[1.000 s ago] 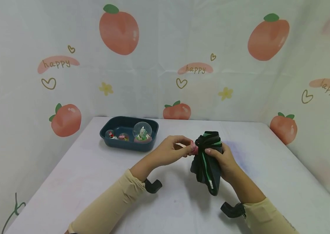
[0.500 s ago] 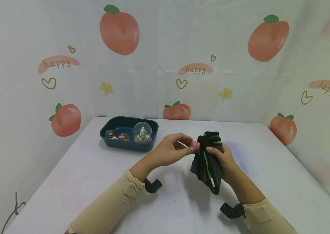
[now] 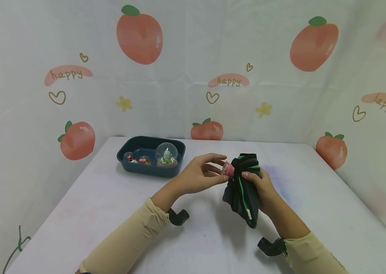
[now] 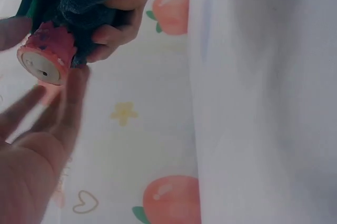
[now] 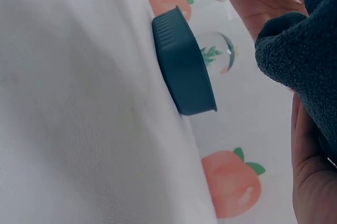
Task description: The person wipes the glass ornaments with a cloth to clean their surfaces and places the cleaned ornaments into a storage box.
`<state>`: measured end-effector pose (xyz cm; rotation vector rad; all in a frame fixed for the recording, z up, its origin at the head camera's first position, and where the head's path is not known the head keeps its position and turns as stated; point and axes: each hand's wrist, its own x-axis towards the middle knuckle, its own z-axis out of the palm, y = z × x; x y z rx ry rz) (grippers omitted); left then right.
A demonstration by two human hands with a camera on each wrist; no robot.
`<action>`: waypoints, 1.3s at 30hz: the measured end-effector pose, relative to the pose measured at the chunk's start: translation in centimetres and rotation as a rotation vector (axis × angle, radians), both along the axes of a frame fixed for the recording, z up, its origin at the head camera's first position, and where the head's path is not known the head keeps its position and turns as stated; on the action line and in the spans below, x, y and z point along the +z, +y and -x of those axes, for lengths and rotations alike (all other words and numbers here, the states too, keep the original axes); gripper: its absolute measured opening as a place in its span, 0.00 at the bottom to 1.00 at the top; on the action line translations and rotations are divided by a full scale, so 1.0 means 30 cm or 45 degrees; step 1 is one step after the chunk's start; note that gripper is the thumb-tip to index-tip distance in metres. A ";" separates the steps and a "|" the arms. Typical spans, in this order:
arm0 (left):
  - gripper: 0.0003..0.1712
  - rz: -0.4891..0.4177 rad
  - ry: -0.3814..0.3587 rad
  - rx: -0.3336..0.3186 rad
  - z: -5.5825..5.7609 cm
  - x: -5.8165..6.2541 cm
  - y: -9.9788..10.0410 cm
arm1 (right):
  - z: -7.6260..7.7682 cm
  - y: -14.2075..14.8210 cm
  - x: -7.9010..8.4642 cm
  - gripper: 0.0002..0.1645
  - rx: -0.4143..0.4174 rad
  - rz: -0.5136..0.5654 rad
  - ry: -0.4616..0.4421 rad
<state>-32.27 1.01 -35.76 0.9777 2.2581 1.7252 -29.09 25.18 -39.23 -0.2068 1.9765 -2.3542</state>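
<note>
My right hand [image 3: 265,190] grips a dark teal fuzzy cloth [image 3: 228,195], holding it up over the table. Black and green bands [image 3: 242,190] are gathered against the cloth, with a small white tag near their lower end. From its left side sticks a pink scalloped round base [image 3: 228,169], like those of the snow globes in the tray. In the left wrist view its pale underside [image 4: 42,68] faces the camera; whatever is above it is hidden in the cloth. My left hand [image 3: 196,176] is at this base, its fingers loosely spread around it and its thumb tip beside it.
A dark blue tray [image 3: 148,172] stands at the back left of the white table [image 3: 193,243]. Inside are a large snow globe [image 3: 166,154] and two small ones, one a red-figured globe [image 3: 130,156]. A fruit-printed curtain [image 3: 179,95] hangs behind the table.
My left fingers have loosened from the pink base and spread apart, showing more of it. The base has turned slightly. My right hand keeps its grip on the cloth.
</note>
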 end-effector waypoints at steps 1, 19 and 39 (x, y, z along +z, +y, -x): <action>0.30 -0.016 0.017 -0.012 0.000 0.000 0.001 | 0.000 0.000 0.000 0.15 0.004 0.012 -0.002; 0.19 0.138 -0.017 0.013 0.001 0.004 -0.003 | -0.004 -0.007 -0.007 0.14 0.017 -0.070 0.062; 0.19 0.153 0.036 0.103 0.011 -0.009 0.012 | -0.005 -0.013 -0.012 0.15 0.113 -0.037 0.121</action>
